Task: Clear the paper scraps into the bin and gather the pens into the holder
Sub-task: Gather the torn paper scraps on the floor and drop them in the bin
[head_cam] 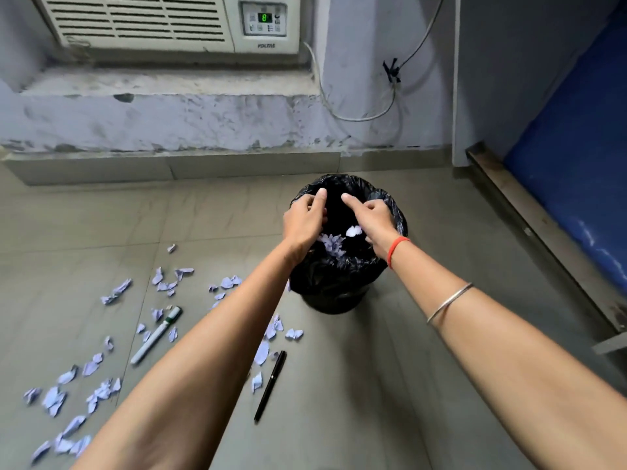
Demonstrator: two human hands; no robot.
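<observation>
The slim black pen point(270, 386) on the floor point(373, 385) looks stiff, best pinched mid-barrel; crumpled lilac paper scraps point(54, 400), surely feather-light, want scooping. Beyond, over the black-bagged bin point(339, 290), my left hand point(303, 220) and right hand point(371, 217) have fingers half-curled; whether they hold scraps, I cannot tell.

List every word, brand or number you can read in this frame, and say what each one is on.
"VOLTAS": brand on the front of the air conditioner, below its control panel.
"8": green digit lit on that control panel's display.
Button markings on the control panel: too small to read.
Print on the white marker lying on the floor: too blurred to read.
Black pen: no text visible.
</observation>
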